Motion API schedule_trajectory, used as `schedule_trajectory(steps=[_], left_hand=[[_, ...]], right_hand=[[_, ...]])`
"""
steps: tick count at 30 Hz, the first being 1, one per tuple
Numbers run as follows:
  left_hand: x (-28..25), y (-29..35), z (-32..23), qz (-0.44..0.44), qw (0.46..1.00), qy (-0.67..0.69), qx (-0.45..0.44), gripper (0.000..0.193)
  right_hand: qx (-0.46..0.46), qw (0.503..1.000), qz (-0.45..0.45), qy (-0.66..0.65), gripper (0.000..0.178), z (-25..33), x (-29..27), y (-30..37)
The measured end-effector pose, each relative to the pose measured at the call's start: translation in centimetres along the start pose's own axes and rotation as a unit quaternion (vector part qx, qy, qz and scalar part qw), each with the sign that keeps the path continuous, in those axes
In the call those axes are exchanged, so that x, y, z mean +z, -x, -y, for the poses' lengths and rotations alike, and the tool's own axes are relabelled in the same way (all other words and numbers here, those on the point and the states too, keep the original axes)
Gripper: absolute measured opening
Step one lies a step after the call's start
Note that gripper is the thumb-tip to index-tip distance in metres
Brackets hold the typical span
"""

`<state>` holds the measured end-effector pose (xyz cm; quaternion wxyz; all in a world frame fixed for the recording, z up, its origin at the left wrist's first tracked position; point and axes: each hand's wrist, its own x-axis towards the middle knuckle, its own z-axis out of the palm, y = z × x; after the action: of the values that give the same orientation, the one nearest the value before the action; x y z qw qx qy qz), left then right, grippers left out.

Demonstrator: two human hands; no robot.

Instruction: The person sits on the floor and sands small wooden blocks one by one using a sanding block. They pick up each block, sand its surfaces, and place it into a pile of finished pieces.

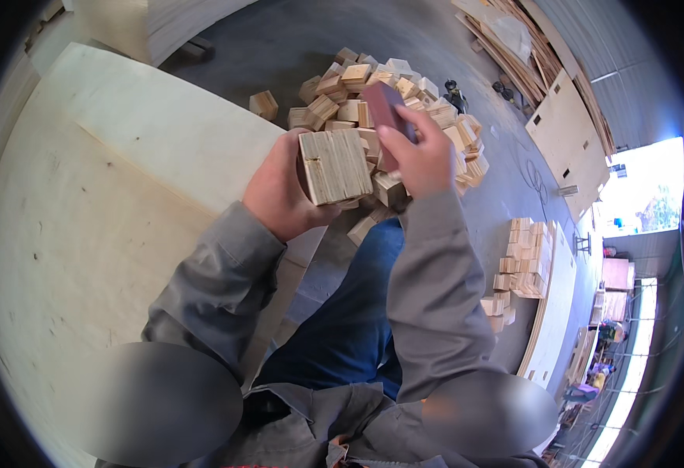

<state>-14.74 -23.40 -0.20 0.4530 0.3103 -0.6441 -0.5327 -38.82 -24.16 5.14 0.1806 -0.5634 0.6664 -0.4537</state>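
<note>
left hand [275, 187]: wrapped round the wood block [335, 168], near 12 o'clock
right hand [427, 152]: pinching a brown pad [382, 105], block's 1 o'clock
step: sanding, I'd guess
next: probably pad flat on block

The block [335, 167] is rough, grained, matt wood; the bar [384, 109] looks matt, its material hard to tell. The board [84, 226] is smooth wood, the sleeves [435, 273] creased cloth.

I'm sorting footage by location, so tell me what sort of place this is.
Probably a woodworking workshop: there is a heap of cut wooden blocks, a neater stack of blocks off to the right, and a large pale wood panel on the left.
</note>
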Motion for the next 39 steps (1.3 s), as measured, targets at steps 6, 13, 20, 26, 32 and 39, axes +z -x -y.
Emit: schedule_trajectory(steps=[6,13,20,26,32,39], left_hand=[[-0.9,0.6,-0.1,0.025,0.994,0.108,-0.024,0.111],[-1.0,0.4,-1.1,0.011,0.991,0.12,-0.051,0.104],[-1.3,0.4,-0.9,-0.031,0.962,-0.193,0.188,0.1],[-1.2,0.3,-0.9,-0.081,0.928,-0.272,0.241,0.093],[-1.5,0.7,-0.2,-0.022,0.953,-0.198,0.226,0.071],[-1.1,0.6,-0.3,-0.049,0.961,-0.169,0.214,0.095]], right_hand=[[0.16,0.965,-0.063,-0.199,0.05,-3.9,-1.8,10.2],[0.258,0.94,-0.077,-0.208,0.05,-7.4,-3.4,16.6],[0.218,0.932,-0.098,-0.271,0.051,-6.0,-3.9,16.0],[0.201,0.926,-0.093,-0.304,0.052,-3.4,-4.2,15.8],[0.194,0.929,-0.079,-0.306,0.053,-1.7,-4.3,15.5],[0.159,0.947,-0.078,-0.267,0.052,0.0,-4.4,15.4]])
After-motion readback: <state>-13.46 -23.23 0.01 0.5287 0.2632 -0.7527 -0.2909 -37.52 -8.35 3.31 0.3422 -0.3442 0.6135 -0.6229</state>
